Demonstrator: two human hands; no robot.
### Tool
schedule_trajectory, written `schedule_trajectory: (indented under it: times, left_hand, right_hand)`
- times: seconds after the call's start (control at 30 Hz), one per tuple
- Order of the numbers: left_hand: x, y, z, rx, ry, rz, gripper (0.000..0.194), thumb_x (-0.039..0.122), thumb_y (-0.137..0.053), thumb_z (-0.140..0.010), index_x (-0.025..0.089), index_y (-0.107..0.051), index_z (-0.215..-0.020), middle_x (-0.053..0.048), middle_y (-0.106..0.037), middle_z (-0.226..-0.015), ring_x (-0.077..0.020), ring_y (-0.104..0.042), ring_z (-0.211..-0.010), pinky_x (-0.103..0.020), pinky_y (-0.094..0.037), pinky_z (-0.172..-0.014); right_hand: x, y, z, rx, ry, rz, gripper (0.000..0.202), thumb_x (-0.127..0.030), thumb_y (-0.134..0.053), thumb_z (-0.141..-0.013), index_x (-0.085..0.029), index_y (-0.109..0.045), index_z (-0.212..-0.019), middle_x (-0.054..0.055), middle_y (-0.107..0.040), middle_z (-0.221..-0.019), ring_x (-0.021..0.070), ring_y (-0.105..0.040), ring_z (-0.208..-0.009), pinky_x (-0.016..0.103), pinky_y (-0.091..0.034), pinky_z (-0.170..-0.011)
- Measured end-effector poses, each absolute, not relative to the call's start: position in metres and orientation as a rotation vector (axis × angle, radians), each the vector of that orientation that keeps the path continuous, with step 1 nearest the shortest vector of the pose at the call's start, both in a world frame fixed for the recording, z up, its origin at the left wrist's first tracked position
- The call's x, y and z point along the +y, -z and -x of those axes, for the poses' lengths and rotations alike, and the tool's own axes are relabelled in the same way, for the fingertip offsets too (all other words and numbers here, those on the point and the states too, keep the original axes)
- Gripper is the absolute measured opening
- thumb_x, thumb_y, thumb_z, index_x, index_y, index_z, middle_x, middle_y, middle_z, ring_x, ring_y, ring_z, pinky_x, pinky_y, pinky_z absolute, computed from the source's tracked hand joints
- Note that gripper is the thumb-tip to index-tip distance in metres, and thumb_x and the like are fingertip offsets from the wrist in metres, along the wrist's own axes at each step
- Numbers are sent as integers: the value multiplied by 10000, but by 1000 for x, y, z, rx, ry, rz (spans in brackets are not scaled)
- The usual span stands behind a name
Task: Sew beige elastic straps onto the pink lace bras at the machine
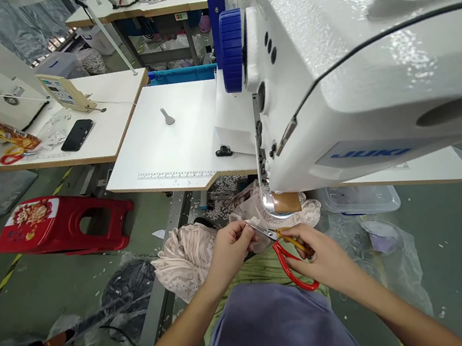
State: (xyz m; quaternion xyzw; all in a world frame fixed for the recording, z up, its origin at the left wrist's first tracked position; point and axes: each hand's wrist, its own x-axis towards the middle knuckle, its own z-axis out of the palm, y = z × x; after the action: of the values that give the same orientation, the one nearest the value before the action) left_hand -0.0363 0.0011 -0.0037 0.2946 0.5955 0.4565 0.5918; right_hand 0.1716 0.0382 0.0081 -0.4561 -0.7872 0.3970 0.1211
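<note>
My right hand [314,252] holds scissors [288,264] with one red and one orange handle, the blades apart from each other at the handles and pointing left. Their tip reaches the fingers of my left hand [234,246], which pinch an edge of pale pink lace fabric [252,209]. That fabric lies under the front end of the white JUKI sewing machine [367,117]. Left of my left hand sits a bundle of gathered pink lace pieces [188,254]. Whether a thread lies between the blades is too small to tell.
A white worktable [176,140] with a printed ruler stands ahead on the left. On the neighbouring table lie a phone [77,135] and a control panel [65,92]. A red stool [66,224] is on the floor at left, a clear plastic box [360,199] at right.
</note>
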Motion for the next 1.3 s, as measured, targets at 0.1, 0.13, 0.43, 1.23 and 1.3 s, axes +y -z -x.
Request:
schedule_trajectory:
  times: [0.1,0.13,0.43,1.23,1.3]
  left_hand:
    - [1,4,37,1406,-1062,-692,311,418,-684,-792,148,-628,-649,6,-605,-615,-80,-464,-514,-207,-342,-510]
    - [1,4,37,1409,-1065,-687,312,416,-685,-794,146,-632,-648,6,-603,-611,-80,-463,-513,-205,-341,-509]
    - [4,5,30,1281,-1233,-482,452,533,-722,-707,176,-484,-566,65,-448,-507,-47,-332,-464,-180,-277,-471]
    - [-22,41,5,1331,-1051,-996,598,590,-589,-848,195,-534,-1292,-76,-677,-911,-220,-642,-829,-379,-516,-800]
    - [-31,54,-19,944,-978,-710,878,736,-568,-787,254,-334,-1484,-104,-688,-1087,-261,-672,-929,-423,-532,-835]
  right_hand:
    - [41,-12,-173,-2317,-1261,1411,379,-332,-580,-797,-225,-651,-1154,76,-708,-1047,210,-670,-795,308,-516,-625]
    - [41,-13,-174,-2317,-1289,1431,379,-341,-570,-812,-228,-653,-1164,76,-710,-1053,211,-670,-800,308,-512,-625]
    - [49,-24,-226,-2226,-1220,1577,317,-399,-591,-832,-290,-693,-1112,27,-703,-811,152,-573,-525,280,-454,-483]
    - [74,1,-194,-1436,-1495,1428,323,-502,-645,-807,-201,-556,-726,-24,-535,-589,121,-492,-528,232,-384,-491]
    - [62,-2,-184,-986,-1877,1315,391,-536,-720,-717,-203,-516,-728,-43,-525,-593,101,-474,-502,220,-393,-476]
